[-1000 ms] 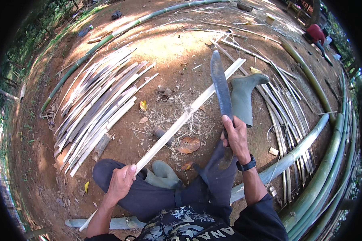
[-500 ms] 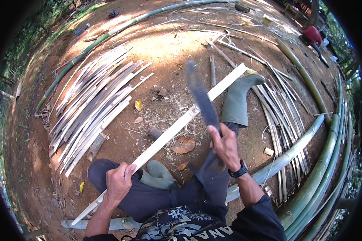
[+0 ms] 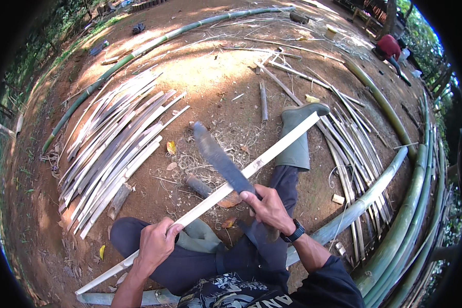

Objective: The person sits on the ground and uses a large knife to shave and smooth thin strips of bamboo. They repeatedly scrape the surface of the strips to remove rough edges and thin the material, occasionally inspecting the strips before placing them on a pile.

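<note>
A long pale bamboo strip (image 3: 272, 153) runs slantwise across my lap, from low on the left up to my outstretched boot (image 3: 294, 134) on the right. My left hand (image 3: 157, 245) is wrapped round its lower part, above my bent knee. In my right hand (image 3: 272, 209) is the handle of a machete (image 3: 218, 160), mostly hidden by the fingers. Its broad dark blade crosses the strip around the middle, with the tip pointing up and to the left. Curly shavings (image 3: 231, 138) and a short piece of wood (image 3: 197, 186) lie on the soil beneath.
A heap of split bamboo strips (image 3: 113, 149) lies at left, another bundle (image 3: 351, 154) at right. Thick green bamboo poles (image 3: 403, 231) line the right side; a long curved pole (image 3: 138, 54) arcs across the back. Far right, a person in red (image 3: 388, 47) bends down.
The machete has slid down along the strip toward my left hand, its tip swinging further left. My right hand has moved left and down. The strip's upper end sits slightly lower.
</note>
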Tool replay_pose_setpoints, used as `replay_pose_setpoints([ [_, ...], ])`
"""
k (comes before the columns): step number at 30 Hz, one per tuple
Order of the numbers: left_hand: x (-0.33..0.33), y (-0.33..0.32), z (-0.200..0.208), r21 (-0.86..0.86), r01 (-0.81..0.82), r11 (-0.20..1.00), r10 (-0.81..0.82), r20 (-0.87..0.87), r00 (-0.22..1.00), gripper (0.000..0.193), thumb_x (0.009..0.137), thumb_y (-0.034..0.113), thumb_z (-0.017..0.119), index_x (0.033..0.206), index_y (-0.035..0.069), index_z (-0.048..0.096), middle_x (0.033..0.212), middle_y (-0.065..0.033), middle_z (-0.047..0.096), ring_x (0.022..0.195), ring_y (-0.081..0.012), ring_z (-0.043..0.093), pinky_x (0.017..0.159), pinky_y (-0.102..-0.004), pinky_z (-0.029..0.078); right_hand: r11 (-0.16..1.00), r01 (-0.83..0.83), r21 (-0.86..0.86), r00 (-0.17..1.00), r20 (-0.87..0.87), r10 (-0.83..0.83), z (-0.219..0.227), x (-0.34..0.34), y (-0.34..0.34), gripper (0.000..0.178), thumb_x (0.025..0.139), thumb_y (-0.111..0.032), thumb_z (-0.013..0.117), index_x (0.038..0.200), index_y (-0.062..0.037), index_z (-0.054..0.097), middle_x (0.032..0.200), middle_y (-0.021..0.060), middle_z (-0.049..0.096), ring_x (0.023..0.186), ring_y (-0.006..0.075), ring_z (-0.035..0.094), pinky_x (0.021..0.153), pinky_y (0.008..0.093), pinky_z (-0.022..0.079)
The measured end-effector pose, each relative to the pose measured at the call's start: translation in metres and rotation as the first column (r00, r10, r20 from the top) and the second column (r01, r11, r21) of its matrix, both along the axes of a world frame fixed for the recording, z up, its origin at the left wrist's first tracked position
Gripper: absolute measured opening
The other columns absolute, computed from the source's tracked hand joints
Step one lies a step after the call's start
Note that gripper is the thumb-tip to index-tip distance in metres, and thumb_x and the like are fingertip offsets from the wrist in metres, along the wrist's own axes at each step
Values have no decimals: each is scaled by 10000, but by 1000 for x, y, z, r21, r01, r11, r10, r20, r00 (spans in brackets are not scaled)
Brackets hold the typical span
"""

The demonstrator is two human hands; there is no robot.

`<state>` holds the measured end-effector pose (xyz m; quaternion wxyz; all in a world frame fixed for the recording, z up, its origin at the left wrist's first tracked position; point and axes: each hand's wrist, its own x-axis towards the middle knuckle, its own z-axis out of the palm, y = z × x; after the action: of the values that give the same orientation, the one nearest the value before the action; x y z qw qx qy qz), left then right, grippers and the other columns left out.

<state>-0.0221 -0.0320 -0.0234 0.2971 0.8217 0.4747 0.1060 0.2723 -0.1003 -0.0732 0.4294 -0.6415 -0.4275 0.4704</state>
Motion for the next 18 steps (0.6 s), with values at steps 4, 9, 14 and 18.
replay_pose_setpoints([
  [4, -3, 6, 9, -14, 96, 995, -96, 6, 995, 121, 896, 101, 606, 944, -10, 616, 722, -204, 590, 653, -360, 601, 586, -405, 445, 859, 457, 229, 879, -265, -397, 16, 19, 17, 298, 936, -290, 643, 955, 2, 588, 685, 37, 613, 456, 50, 503, 379, 197, 387],
  [9, 27, 11, 8, 220, 210, 953, -228, 62, 972, 390, 832, -32, 588, 1218, 24, 589, 839, -165, 561, 734, -320, 593, 643, -398, 461, 751, 582, 312, 811, -289, -509, 22, 16, 26, 247, 886, -171, 710, 998, 22, 605, 738, 14, 615, 464, 54, 503, 380, 202, 396],
  [14, 45, 2, 2, 321, 256, 912, -299, 94, 949, 611, 760, -102, 588, 1342, 76, 530, 939, -139, 529, 801, -307, 583, 679, -407, 490, 688, 646, 329, 761, -336, -554, 15, 1, 33, 244, 878, -170, 720, 979, 16, 597, 723, 11, 587, 460, 58, 497, 377, 209, 389],
  [18, 52, 6, -1, 326, 315, 891, -346, 38, 938, 606, 772, -88, 632, 1350, 55, 516, 951, -142, 521, 770, -297, 576, 667, -394, 477, 668, 671, 323, 732, -436, -524, 17, 4, 41, 211, 882, -148, 709, 936, 6, 575, 729, 24, 601, 449, 61, 485, 378, 208, 385],
])
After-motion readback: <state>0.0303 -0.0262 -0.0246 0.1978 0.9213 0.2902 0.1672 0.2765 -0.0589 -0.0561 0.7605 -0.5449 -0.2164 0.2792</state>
